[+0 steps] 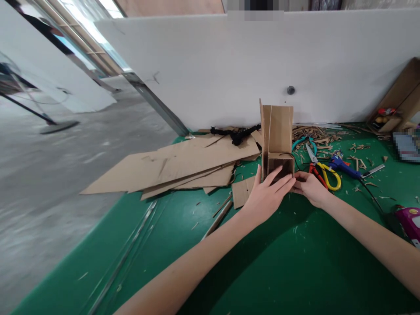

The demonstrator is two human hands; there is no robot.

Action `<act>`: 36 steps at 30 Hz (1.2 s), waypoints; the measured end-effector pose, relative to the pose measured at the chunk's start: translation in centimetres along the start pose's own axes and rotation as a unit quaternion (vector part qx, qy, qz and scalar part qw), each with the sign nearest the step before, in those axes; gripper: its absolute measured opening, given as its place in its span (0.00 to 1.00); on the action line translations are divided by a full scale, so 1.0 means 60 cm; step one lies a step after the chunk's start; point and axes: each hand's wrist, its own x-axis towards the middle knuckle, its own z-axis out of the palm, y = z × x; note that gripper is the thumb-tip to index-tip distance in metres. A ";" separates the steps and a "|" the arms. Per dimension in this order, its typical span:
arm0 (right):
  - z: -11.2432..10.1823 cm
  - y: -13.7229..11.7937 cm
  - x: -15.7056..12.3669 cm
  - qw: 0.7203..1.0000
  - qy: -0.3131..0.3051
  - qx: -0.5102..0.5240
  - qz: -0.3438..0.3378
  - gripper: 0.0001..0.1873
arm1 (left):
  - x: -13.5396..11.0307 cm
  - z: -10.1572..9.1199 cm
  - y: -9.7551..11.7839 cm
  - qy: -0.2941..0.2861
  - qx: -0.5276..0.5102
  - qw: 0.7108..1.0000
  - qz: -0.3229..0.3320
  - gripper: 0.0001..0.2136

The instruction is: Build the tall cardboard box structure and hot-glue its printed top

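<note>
A small cardboard box (278,127) with a tall upright back panel stands on the green table, its hollow lower part facing me. My left hand (267,194) grips it from the front left, thumb along the left side and fingers across the opening. At the lower right corner, my right hand (310,188) pinches the box's edge between thumb and fingers. A thin black cord (297,164) runs by the box's right side. Left of the box lies a small cardboard square (242,192), partly behind my left hand. The box's inside is mostly covered by my fingers.
Flat cardboard sheets (190,159) lie at left under a black bundle (236,135). Scissors (332,177), teal-handled pliers (298,142), a blue glue gun (344,167) and cardboard scraps (315,134) lie at right. A white board (213,65) borders the table's back.
</note>
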 end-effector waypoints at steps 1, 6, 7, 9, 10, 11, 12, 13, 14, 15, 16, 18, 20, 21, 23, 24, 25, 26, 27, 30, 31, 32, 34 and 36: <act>0.001 0.000 0.000 1.000 0.000 0.002 0.002 0.22 | 0.000 -0.001 -0.001 -0.004 0.000 1.000 0.000 0.21; 0.002 -0.002 0.000 1.000 0.002 0.010 0.009 0.23 | -0.002 -0.001 -0.002 -0.009 0.001 1.000 -0.002 0.23; 0.002 -0.004 0.000 1.000 0.000 0.011 0.012 0.23 | -0.002 0.000 -0.002 -0.009 0.004 1.000 -0.003 0.23; 0.002 -0.007 0.001 1.000 -0.003 0.013 0.019 0.23 | -0.002 0.002 -0.002 -0.008 0.009 1.000 -0.010 0.22; 0.001 -0.009 0.001 1.000 -0.004 0.013 0.022 0.23 | -0.002 0.003 -0.001 -0.005 0.011 1.000 -0.014 0.22; 0.001 -0.010 0.002 1.000 -0.005 0.014 0.026 0.23 | -0.002 0.004 -0.001 0.000 0.012 1.000 -0.018 0.21; 0.001 -0.011 0.003 0.999 -0.005 0.015 0.029 0.24 | -0.002 0.005 -0.001 0.006 0.012 1.000 -0.020 0.21; 0.002 -0.012 0.005 0.999 -0.005 0.015 0.031 0.24 | -0.002 0.005 0.000 0.014 0.012 1.000 -0.021 0.20; 0.002 -0.012 0.006 0.999 -0.005 0.014 0.033 0.24 | -0.003 0.006 0.001 0.023 0.013 0.999 -0.020 0.20; 0.002 -0.012 0.007 0.999 -0.006 0.013 0.035 0.24 | -0.003 0.007 0.002 0.031 0.015 0.999 -0.019 0.20; 0.003 -0.012 0.008 0.999 -0.007 0.011 0.035 0.23 | -0.004 0.008 0.003 0.036 0.018 0.999 -0.018 0.19; 0.004 -0.011 0.009 0.999 -0.008 0.005 0.035 0.22 | -0.006 0.008 0.004 0.038 0.024 0.999 -0.019 0.19; 0.004 -0.010 0.009 0.999 -0.008 -0.003 0.032 0.20 | -0.009 0.009 0.005 0.032 0.028 0.999 -0.021 0.19; 0.005 -0.010 0.009 0.999 -0.008 -0.008 0.031 0.20 | -0.010 0.010 0.005 0.028 0.029 0.999 -0.021 0.20; 0.005 -0.009 0.007 0.999 -0.007 -0.019 0.027 0.19 | -0.014 0.010 0.005 0.020 0.034 0.999 -0.018 0.20; 0.005 -0.009 0.007 0.999 -0.007 -0.025 0.025 0.18 | -0.015 0.011 0.005 0.015 0.037 0.999 -0.017 0.21; 0.005 -0.009 0.007 0.999 -0.006 -0.032 0.022 0.17 | -0.016 0.011 0.006 0.012 0.040 0.999 -0.018 0.21; 0.005 -0.009 0.006 0.999 -0.006 -0.038 0.019 0.16 | -0.017 0.011 0.006 0.009 0.042 0.999 -0.019 0.21; 0.005 -0.009 0.006 0.999 -0.005 -0.044 0.017 0.15 | -0.018 0.011 0.006 0.008 0.043 0.999 -0.019 0.22; 0.004 -0.010 0.006 0.998 -0.003 -0.061 0.012 0.11 | -0.017 0.010 0.006 0.010 0.047 0.999 -0.021 0.21; 0.004 -0.010 0.006 0.998 -0.003 -0.066 0.011 0.10 | -0.017 0.010 0.006 0.013 0.047 0.999 -0.021 0.21; 0.004 -0.011 0.006 0.997 -0.003 -0.070 0.012 0.09 | -0.016 0.009 0.006 0.016 0.046 0.999 -0.021 0.20; 0.005 -0.012 0.006 0.997 -0.005 -0.077 0.012 0.07 | -0.015 0.007 0.006 0.018 0.042 0.999 -0.023 0.19; 0.005 -0.014 0.006 0.997 -0.006 -0.081 0.012 0.06 | -0.013 0.006 0.005 0.019 0.036 0.999 -0.028 0.19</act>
